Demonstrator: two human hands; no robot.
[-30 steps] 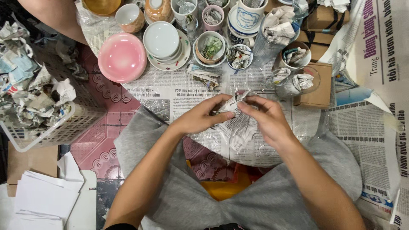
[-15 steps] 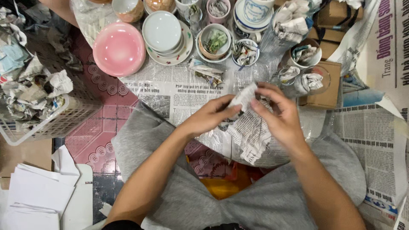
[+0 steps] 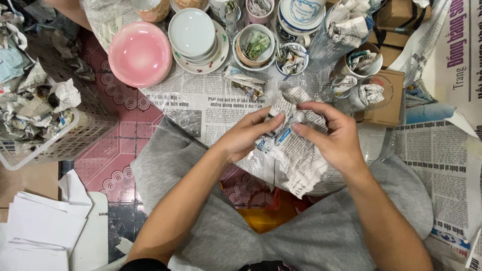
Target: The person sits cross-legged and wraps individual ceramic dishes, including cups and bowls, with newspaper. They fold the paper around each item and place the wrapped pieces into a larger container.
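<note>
1. Both hands close on one crumpled newspaper sheet (image 3: 293,150): the left hand (image 3: 248,135) pinches its near edge with thumb and fingers, and the right hand (image 3: 329,133) curls over its top, fingertips pressing the paper inward.
2. The sheet is held above the lap, over the grey trousers (image 3: 301,236), probably so that loose ends hang free while it is worked.
3. Whether something is wrapped inside cannot be told; the paper hides it.
4. Spread newspaper (image 3: 211,103) covers the floor just beyond the hands.
5. Past it stand a pink bowl (image 3: 139,52), stacked white plates (image 3: 193,35) and cups stuffed with paper (image 3: 291,57), crowding the far side.
6. A white basket (image 3: 60,143) of crumpled paper sits to the left, well apart.
</note>
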